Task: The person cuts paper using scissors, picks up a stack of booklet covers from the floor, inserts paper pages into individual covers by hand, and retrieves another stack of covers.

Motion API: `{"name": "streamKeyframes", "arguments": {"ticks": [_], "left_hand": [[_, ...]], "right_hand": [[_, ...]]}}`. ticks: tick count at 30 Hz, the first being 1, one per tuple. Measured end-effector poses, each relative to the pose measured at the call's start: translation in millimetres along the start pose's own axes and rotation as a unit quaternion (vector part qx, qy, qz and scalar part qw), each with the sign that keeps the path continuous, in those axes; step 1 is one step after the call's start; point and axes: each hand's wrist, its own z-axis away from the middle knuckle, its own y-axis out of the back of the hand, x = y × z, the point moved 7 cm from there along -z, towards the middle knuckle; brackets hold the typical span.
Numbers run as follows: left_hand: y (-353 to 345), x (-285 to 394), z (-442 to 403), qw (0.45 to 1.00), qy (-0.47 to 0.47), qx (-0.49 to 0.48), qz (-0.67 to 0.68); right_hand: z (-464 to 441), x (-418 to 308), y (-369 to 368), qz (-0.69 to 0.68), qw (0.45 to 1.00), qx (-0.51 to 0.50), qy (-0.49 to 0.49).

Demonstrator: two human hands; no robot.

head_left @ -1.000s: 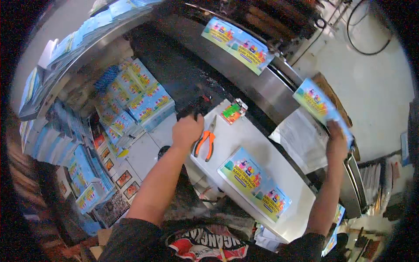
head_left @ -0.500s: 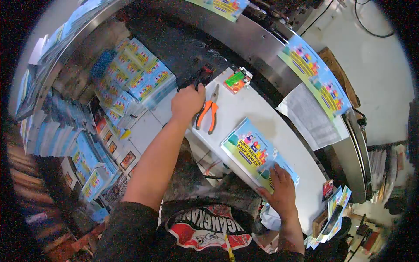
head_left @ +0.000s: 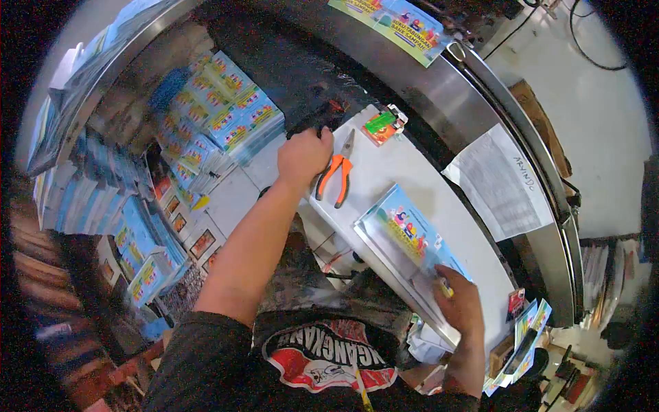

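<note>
My left hand [head_left: 305, 158] is closed in a fist around a dark handle [head_left: 322, 120], mostly hidden, at the white table's far-left end. Beside it on the tabletop lie pliers [head_left: 333, 180] with orange and black grips. My right hand [head_left: 458, 300] has its fingers curled on the lower right end of a blue-and-yellow printed booklet [head_left: 405, 223]. The booklet's near side is blurred, with a pale strip along it. A small box with green and orange parts [head_left: 382, 126] sits at the table's far corner.
A curved metal rail [head_left: 473, 93] runs beyond the table, bearing a printed sheet [head_left: 405, 31] and a handwritten white paper [head_left: 504, 182]. Stacks of printed sheets [head_left: 233, 110] stand at left. More booklets [head_left: 525, 350] lean at the table's near right end.
My right hand has curled its fingers at the booklet, whose near side now looks pale and blurred. The printed sheet by the handwritten paper is gone; another shows farther along the rail.
</note>
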Motion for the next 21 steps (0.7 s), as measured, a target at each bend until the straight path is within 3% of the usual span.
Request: {"name": "streamKeyframes", "arguments": {"ticks": [1,2,4,5,6,7,8,9,10,11,13,15,16,17,18,19,20,21], "left_hand": [[1,1,1,1.0,0.001,0.0,-0.009],[1,1,0,1.0,0.001,0.001,-0.018],[-1,-1,0,1.0,0.0,-0.005,-0.014],[-2,0,-2,1.0,-0.004,-0.011,-0.009],[-1,0,-4,1.0,-0.003,-0.004,-0.005],[-3,-2,-4,1.0,-0.004,-0.005,-0.007],[-3,-2,-4,1.0,-0.004,-0.005,-0.009],[1,1,-3,1.0,-0.003,0.002,-0.006],[3,3,-1,1.0,0.008,-0.019,0.001],[4,3,1,0.999,0.019,-0.038,0.006],[2,0,0,1.0,0.015,-0.02,0.009],[2,-2,0,1.0,0.011,-0.005,0.011],[2,-1,0,1.0,0.007,-0.009,0.003],[2,-1,0,1.0,0.003,-0.014,-0.004],[2,-1,0,1.0,0.003,-0.011,0.01],[3,-1,-3,1.0,0.005,-0.008,0.011],[0,-2,-4,1.0,0.006,-0.024,0.009],[-3,-3,-3,0.999,0.007,-0.041,0.007]], "right_hand": [[-2,12,4,-0.087,0.992,-0.033,-0.079],[-5,15,20,0.01,1.0,-0.003,-0.014],[-14,22,70,0.083,0.995,0.035,-0.041],[-19,23,97,0.053,0.991,0.089,-0.083],[-22,60,119,0.029,0.982,0.182,-0.034],[-28,60,158,0.069,0.97,0.19,-0.136],[-27,66,194,0.098,0.945,0.311,0.01],[-26,80,231,0.147,0.902,0.4,-0.078],[-29,48,252,0.239,0.845,0.477,0.037],[-35,18,261,0.187,0.826,0.532,-0.018],[-62,27,273,0.212,0.8,0.559,0.06],[-102,64,260,0.211,0.839,0.495,0.081],[-120,79,242,0.333,0.836,0.433,0.054],[-135,92,223,0.303,0.886,0.338,-0.09],[-137,88,200,0.291,0.882,0.354,0.112],[-143,112,178,0.237,0.899,0.36,0.072],[-133,93,157,0.271,0.918,0.289,-0.005],[-118,63,137,0.148,0.958,0.223,-0.106]]}}
